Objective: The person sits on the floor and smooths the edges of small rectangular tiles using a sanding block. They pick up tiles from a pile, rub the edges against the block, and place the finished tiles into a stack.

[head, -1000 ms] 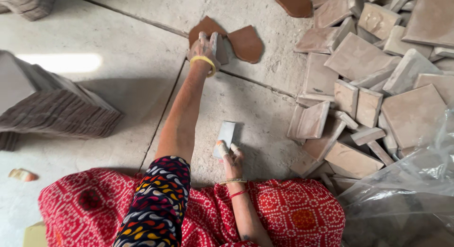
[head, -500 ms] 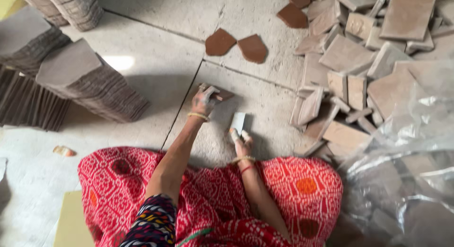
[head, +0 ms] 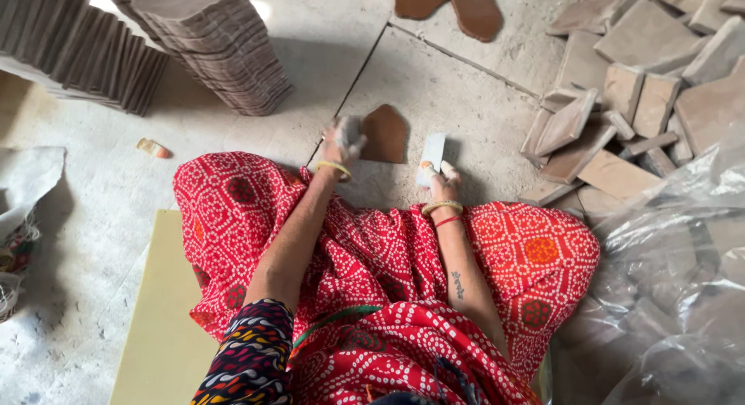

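Right now your left hand (head: 344, 137) grips the left edge of a brown clay tile (head: 386, 133) lying flat on the concrete floor (head: 466, 79), just ahead of your red skirt (head: 372, 242). The tile is five-sided, matte and smooth, its point aimed away from you. Your right hand (head: 441, 176) sits just right of the tile, fingers clenched on a flat pale-grey block (head: 431, 155) standing upright, long axis pointing away from you. Both hands are about equally close to the tile. Far right of it lies a loose heap of squarish tiles (head: 621, 87); far left, neat stacks (head: 217, 48).
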The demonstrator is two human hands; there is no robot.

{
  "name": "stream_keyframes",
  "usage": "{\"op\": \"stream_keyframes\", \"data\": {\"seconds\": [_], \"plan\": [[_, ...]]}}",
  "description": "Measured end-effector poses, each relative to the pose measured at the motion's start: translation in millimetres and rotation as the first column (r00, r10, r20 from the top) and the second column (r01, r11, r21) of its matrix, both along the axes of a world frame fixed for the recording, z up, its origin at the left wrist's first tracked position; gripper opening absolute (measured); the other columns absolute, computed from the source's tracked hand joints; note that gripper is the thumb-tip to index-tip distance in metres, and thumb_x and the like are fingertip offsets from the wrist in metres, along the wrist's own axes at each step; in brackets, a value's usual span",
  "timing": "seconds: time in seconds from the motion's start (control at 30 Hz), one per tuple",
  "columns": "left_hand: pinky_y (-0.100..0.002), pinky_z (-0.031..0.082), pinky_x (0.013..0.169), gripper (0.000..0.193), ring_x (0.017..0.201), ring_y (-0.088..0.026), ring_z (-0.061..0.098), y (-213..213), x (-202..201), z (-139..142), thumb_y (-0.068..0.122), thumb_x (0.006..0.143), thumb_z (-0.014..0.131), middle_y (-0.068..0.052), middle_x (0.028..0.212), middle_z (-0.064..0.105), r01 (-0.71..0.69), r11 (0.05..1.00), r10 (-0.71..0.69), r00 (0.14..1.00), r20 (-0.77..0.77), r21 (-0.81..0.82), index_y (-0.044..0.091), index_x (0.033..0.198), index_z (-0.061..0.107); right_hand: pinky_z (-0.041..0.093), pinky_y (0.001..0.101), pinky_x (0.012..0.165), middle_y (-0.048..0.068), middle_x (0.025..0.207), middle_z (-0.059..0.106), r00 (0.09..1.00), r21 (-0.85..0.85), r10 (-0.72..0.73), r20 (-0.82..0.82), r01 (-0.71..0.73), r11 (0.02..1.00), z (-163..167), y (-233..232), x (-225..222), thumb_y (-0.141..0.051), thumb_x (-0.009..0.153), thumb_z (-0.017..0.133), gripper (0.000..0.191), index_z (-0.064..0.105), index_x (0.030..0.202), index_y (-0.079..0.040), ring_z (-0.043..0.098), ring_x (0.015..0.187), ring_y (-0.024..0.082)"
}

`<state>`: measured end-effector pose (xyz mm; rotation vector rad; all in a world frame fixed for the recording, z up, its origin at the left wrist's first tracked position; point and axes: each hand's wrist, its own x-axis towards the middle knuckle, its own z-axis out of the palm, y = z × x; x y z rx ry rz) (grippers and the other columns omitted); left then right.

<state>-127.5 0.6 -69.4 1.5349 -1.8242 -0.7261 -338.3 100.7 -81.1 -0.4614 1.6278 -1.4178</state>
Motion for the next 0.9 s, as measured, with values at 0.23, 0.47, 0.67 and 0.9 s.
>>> {"op": "stream_keyframes", "data": {"seconds": [0.23, 0.47, 0.67, 0.9], "plan": [[-0.045, 0.046, 0.113, 0.079, 0.134, -0.037, 0.053, 7.4, -8.9, 2.4, 0.020, 0.075, 0.087, -0.016, 0.149, 0.052, 0.220, 0.974, -0.218, 0.975, 0.044, -0.048, 0.017, 0.146, 0.053, 0.058, 0.0287, 0.063, 0.014, 0.105, 0.074, 0.969, -0.077, 0.188, -0.160, -0.203, 0.976, -13.4, -4.3, 4.6, -0.014, 0.087, 0.078, 0.045, 0.065, 0.125, 0.006, 0.069, 0.078, 0.017], [-0.041, 0.051, 0.103, 0.050, 0.116, -0.030, 0.066, 2.8, -15.9, 15.8, 0.018, 0.082, 0.081, -0.012, 0.127, 0.068, 0.415, 0.867, -0.444, 0.895, 0.050, 0.276, 0.018, 0.129, 0.063, 0.061, 0.0270, 0.063, 0.005, 0.101, 0.075, 0.745, -0.138, 0.549, -0.379, -0.632, 0.763, -6.2, 3.1, 9.8, -0.010, 0.086, 0.061, 0.039, 0.068, 0.124, -0.001, 0.071, 0.077, 0.012], [-0.032, 0.063, 0.083, 0.015, 0.091, -0.017, 0.072, 5.2, 15.2, 3.6, 0.009, 0.089, 0.077, -0.005, 0.100, 0.073, 0.555, 0.805, -0.469, 0.812, -0.348, 0.210, 0.008, 0.103, 0.071, 0.053, 0.0280, 0.057, 0.009, 0.086, 0.076, 0.733, 0.012, 0.625, -0.268, -0.646, 0.763, 18.4, 19.0, 35.2, -0.025, 0.090, 0.076, 0.033, 0.078, 0.110, 0.000, 0.068, 0.068, 0.015], [-0.026, 0.060, 0.067, 0.019, 0.085, -0.011, 0.068, 12.1, 8.3, -23.4, 0.013, 0.096, 0.071, -0.005, 0.099, 0.069, 0.581, 0.808, -0.379, 0.644, -0.665, 0.102, 0.006, 0.113, 0.067, 0.059, 0.0246, 0.066, 0.000, 0.106, 0.077, 0.916, -0.181, 0.382, -0.122, -0.399, 0.899, -5.9, 24.6, 49.5, -0.026, 0.096, 0.068, 0.035, 0.070, 0.124, -0.004, 0.075, 0.086, 0.011]]}}
